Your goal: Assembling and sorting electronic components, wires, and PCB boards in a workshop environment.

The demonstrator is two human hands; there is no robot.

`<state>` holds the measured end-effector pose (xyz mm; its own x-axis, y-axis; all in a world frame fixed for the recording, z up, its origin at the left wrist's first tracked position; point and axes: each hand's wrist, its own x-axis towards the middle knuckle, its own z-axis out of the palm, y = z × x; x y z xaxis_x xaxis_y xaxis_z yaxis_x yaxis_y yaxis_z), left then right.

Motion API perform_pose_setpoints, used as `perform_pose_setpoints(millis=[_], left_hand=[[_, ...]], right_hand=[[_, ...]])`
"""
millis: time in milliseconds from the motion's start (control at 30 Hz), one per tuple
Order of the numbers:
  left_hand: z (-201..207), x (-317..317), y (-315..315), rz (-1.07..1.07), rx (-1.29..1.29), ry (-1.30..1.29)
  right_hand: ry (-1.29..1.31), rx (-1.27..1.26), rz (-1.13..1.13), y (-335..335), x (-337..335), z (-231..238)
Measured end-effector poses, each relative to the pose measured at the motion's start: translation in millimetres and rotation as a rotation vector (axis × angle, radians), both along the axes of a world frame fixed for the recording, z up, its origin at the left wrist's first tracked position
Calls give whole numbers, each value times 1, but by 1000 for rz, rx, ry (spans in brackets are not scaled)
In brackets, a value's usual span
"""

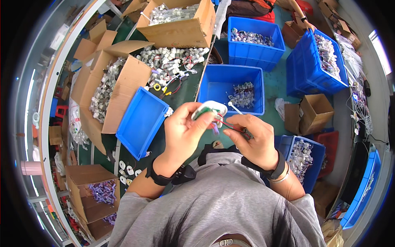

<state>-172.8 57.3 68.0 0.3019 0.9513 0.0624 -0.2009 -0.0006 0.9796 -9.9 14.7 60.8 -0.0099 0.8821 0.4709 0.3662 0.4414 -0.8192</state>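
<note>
In front of my chest, my left hand (180,129) pinches a white oval plastic housing (217,106) with a green circuit board (200,111) showing at its near side. Red and dark wires (228,123) run from it to my right hand (260,138), whose thumb and fingers are closed on them. A purple piece (215,129) hangs under the housing. By my right fingertips a thin white stick (235,108) points up; whether I hold it cannot be told. Just beyond both hands stands a blue bin (210,84) with small white-and-grey parts (243,94) in it.
On the left bench lie a shallow blue tray (140,123), open cartons (127,88) and heaped grey-and-white parts (168,59). More filled blue bins (255,53) stand ahead and right. Another person's hand (308,25) touches a far-right bin (302,61). An open carton (317,113) sits at right.
</note>
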Motion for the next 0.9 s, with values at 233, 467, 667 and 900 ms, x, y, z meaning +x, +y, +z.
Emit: perform_pose_setpoints(millis=[233, 467, 667, 900], left_hand=[[6, 19, 0, -90, -407, -147], [3, 29, -10, -37, -332, -126], [5, 41, -24, 77, -327, -110], [9, 79, -44, 232, -272, -79]], right_hand=[[3, 21, -87, -1, 9, -2], [35, -115, -21, -4, 19, -1], [258, -385, 206, 3, 39, -8], [265, -359, 337, -3, 75, -11]])
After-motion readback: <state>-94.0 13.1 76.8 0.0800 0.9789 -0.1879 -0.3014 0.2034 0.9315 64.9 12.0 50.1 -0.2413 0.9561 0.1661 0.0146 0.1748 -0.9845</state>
